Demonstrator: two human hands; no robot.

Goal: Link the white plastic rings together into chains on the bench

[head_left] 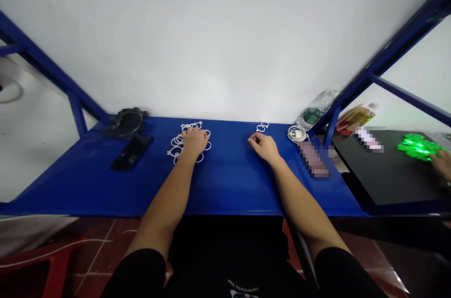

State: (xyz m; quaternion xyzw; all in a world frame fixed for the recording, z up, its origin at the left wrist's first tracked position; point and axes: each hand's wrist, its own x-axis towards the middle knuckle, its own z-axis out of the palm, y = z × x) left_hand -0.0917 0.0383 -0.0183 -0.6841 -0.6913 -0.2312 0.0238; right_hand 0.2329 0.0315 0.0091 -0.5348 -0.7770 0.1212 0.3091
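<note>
A loose heap of thin white rings (175,151) lies left of the middle of the blue table, some joined in pairs like round eyeglass frames. My left hand (193,140) rests over this heap, palm down, with its fingers slightly apart and bent among the rings. Its fingertips are partly hidden. To the right, my right hand (265,146) is close above the table, fingers curled in and thumb near the index finger. Whatever it may hold is hidden. Just beyond it, near the wall, is one pair of joined white rings (262,126).
On the blue table (225,190), a black phone (132,152) and a dark bundle (127,121) lie left. A coiled white cable (298,133), a bottle (315,112) and a pixelated item (313,159) are right. Another person's hand (442,164) touches glowing green pieces (417,146) on a black table.
</note>
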